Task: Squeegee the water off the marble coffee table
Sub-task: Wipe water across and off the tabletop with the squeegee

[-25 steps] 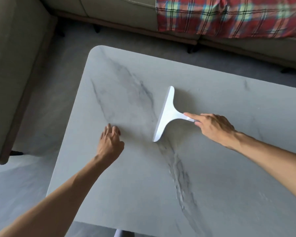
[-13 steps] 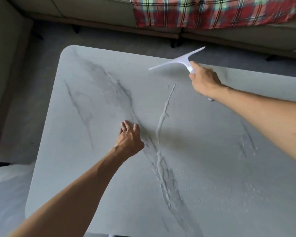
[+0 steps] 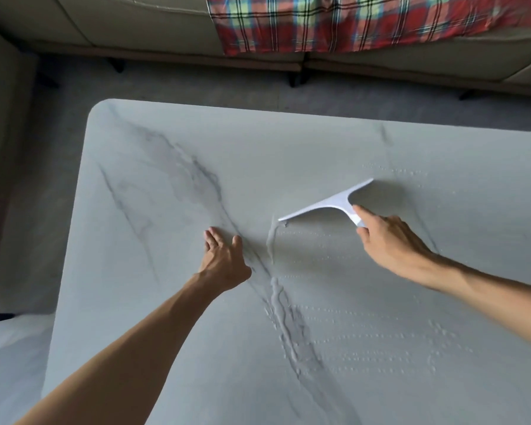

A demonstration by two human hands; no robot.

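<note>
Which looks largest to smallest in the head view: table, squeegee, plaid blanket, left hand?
1. Table, by far the largest.
2. Plaid blanket, though the frame cuts it off.
3. Squeegee and left hand look much alike; the hand lies nearer the camera, so I leave them unranked.

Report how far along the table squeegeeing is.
Done: the left part of the table looks free of water. In hand: the right hand holds the squeegee with its blade on the marble, while the left hand rests flat. Left: a ridge of water down the middle and rows of droplets to its right.
</note>
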